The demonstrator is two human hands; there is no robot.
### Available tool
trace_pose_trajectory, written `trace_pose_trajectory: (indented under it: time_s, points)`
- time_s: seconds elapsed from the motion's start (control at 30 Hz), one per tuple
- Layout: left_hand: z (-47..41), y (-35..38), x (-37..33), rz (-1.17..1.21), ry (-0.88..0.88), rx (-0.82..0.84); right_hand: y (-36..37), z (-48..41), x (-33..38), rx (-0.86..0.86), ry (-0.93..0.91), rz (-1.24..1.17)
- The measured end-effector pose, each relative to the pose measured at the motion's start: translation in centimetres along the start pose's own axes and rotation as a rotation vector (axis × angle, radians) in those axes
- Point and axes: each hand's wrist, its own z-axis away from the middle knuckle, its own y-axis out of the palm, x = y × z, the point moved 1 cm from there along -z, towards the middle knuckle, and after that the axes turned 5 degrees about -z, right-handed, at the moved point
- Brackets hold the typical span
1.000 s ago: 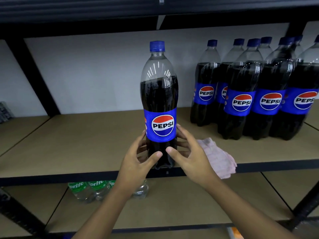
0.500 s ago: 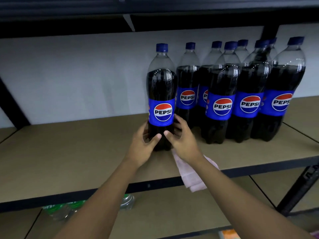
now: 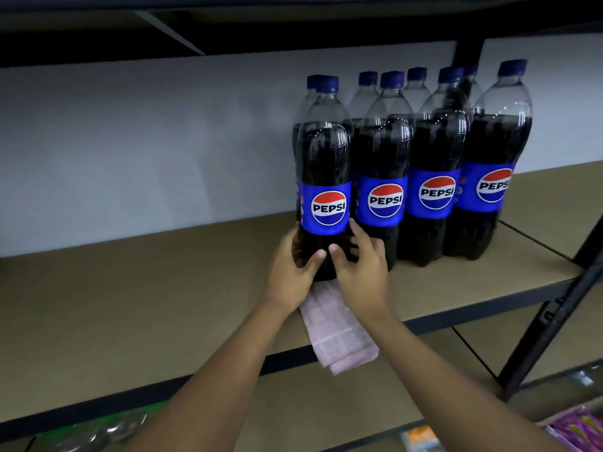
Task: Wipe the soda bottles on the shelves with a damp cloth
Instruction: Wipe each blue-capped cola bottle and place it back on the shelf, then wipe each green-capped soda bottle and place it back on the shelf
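Observation:
A tall Pepsi bottle (image 3: 326, 177) with a blue cap and dark soda stands upright on the brown shelf (image 3: 137, 295), at the left end of a group of several more Pepsi bottles (image 3: 437, 177). My left hand (image 3: 290, 272) grips its base from the left and my right hand (image 3: 362, 269) grips it from the right, thumbs meeting in front. A pale pink cloth (image 3: 336, 331) lies on the shelf under my wrists and hangs over the front edge.
A black steel upright (image 3: 561, 308) runs down at the right. The lower shelf (image 3: 326, 406) holds green-labelled bottles (image 3: 98, 429) at left and coloured packets (image 3: 577, 429) at right. A white wall stands behind the bottles.
Both hands have carried the bottle to the right and back, from the open shelf middle up against the group. The cloth now lies below my wrists.

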Motion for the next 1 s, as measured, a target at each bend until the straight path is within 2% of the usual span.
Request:
trace_pose_trajectory:
  time_s: [0.5,0.57,0.63,0.7,0.8,0.93,1.0]
  points:
    - [0.3,0.3,-0.7,-0.024,-0.108,0.034,-0.5,0.1,0.9,-0.026,0.033,0.054]
    - [1.4,-0.7,-1.0,-0.053,-0.148,0.045,0.0,1.2,1.7,-0.062,-0.036,0.132]
    - [3.1,-2.7,-0.3,-0.116,-0.193,0.017,1.3,3.2,2.8,-0.049,-0.198,0.251]
    - [5.1,-5.5,0.7,-0.249,-0.21,0.005,3.1,5.3,3.5,0.059,-0.32,0.365]
    - [8.4,-10.5,1.7,-0.521,-0.22,-0.008,5.6,7.5,3.6,0.272,-0.4,0.546]
    - [12.4,-15.9,2.4,-0.824,-0.24,0.012,7.5,8.9,2.5,0.567,-0.379,0.786]
    - [13.8,-17.3,3.0,-0.966,-0.214,0.03,7.9,9.2,2.2,0.641,-0.348,0.846]
